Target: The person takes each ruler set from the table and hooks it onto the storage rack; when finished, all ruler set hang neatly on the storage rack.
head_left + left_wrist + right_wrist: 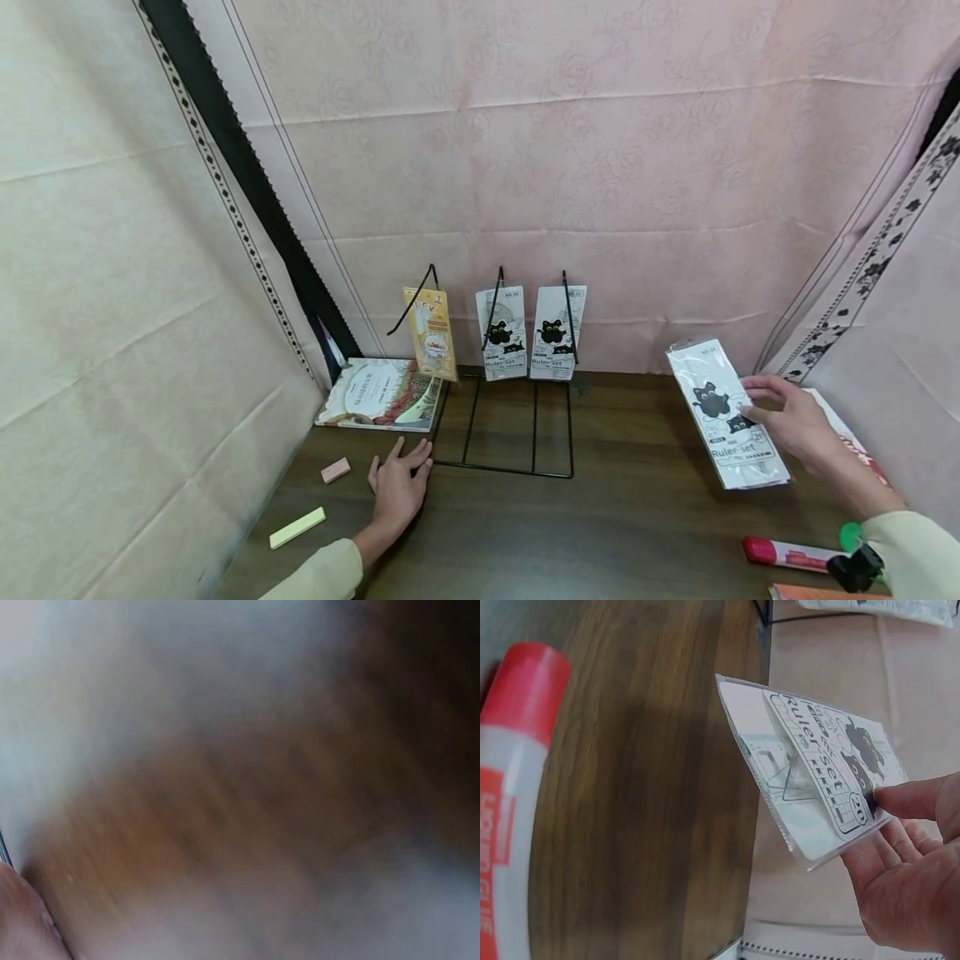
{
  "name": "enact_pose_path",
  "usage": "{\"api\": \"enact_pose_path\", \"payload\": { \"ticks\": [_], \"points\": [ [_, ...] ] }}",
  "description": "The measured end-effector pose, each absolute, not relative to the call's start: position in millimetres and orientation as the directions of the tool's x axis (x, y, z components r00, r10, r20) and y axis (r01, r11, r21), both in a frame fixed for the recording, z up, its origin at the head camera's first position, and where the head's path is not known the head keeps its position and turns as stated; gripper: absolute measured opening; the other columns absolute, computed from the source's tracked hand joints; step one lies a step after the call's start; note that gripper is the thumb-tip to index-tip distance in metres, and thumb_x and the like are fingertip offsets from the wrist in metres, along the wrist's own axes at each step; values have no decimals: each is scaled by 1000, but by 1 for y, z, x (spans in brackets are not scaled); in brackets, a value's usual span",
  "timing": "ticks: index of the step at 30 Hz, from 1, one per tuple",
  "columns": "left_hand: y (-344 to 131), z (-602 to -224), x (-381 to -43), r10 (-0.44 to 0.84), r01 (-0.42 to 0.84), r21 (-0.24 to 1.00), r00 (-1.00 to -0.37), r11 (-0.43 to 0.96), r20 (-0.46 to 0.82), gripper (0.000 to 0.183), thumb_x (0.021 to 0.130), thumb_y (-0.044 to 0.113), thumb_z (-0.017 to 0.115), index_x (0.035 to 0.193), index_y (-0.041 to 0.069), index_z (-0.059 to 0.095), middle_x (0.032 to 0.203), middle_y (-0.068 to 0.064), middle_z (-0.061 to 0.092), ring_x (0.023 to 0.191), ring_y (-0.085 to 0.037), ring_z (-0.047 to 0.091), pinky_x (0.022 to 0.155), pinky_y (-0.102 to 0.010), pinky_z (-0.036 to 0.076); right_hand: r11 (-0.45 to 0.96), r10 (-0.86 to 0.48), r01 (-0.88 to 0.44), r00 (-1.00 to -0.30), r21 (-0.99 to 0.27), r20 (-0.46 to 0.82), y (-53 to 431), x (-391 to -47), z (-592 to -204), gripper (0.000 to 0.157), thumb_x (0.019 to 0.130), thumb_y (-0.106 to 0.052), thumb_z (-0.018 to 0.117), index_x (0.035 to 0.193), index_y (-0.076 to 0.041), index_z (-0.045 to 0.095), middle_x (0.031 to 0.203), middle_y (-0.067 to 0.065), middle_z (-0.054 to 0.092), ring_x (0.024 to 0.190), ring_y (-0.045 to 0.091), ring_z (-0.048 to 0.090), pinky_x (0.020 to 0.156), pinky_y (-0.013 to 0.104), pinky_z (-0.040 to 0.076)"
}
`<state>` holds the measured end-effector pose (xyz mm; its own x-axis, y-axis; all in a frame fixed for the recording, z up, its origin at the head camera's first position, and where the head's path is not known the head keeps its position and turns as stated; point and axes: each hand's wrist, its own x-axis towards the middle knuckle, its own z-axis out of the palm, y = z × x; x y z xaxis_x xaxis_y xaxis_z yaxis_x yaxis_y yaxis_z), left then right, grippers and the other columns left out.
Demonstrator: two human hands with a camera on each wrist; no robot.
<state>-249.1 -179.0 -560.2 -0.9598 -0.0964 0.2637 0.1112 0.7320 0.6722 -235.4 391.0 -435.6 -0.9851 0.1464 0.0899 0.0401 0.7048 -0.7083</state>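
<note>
In the head view my right hand pinches a ruler set in a clear packet, printed with black cat-like figures, above the right side of the table. Its thumb lies on the printed card in the right wrist view, with the fingers behind. My left hand rests at the front left corner of a black wire display rack, fingertips touching its base. Two more ruler sets hang from the rack's middle and right hooks. A yellow packet hangs on its left hook.
An illustrated book lies left of the rack. Nearer are a pink block and a pale yellow bar. A red-capped liquid glue tube lies at front right, beside an orange item. Cloth walls the table.
</note>
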Motion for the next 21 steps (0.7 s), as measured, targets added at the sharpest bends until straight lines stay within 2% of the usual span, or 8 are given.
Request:
{"api": "enact_pose_path", "payload": {
  "ticks": [3,8,14,19,21],
  "points": [
    [-179,-561,-249,-99,108,673,-960,732,262,35,90,20,68,125,18,66,129,4,64,142,-28,38,112,-65,4,685,124,10,-987,-728,102,384,-234,-431,49,94,-20,61,137,-3,45,126,29,58,121,45,43,90,64,30],
    [-179,-562,-249,-98,111,670,-959,734,266,35,90,20,68,125,19,66,130,4,63,142,-27,38,112,-65,4,695,104,-30,-984,-719,141,374,-232,-424,47,93,-23,63,134,-7,48,123,25,61,123,45,43,90,62,33],
    [-179,-562,-249,-101,111,670,-958,734,268,35,90,20,68,125,19,66,129,4,64,142,-28,39,112,-65,4,690,92,-66,-980,-721,178,361,-228,-415,46,92,-27,65,132,-9,51,121,24,63,130,49,37,95,70,26],
    [-179,-563,-249,-97,115,670,-958,733,269,35,90,20,68,125,19,66,129,5,63,142,-27,39,112,-65,4,708,84,-124,-962,-695,258,347,-224,-408,40,90,-25,67,126,-10,56,115,21,67,124,42,44,94,65,28],
    [-180,-564,-250,-93,118,669,-958,733,271,35,90,20,67,125,19,66,129,5,63,142,-27,38,112,-65,5,714,83,-139,-957,-686,279,342,-222,-405,40,89,-25,69,125,-13,57,115,18,68,120,33,48,92,58,32]
  ]
}}
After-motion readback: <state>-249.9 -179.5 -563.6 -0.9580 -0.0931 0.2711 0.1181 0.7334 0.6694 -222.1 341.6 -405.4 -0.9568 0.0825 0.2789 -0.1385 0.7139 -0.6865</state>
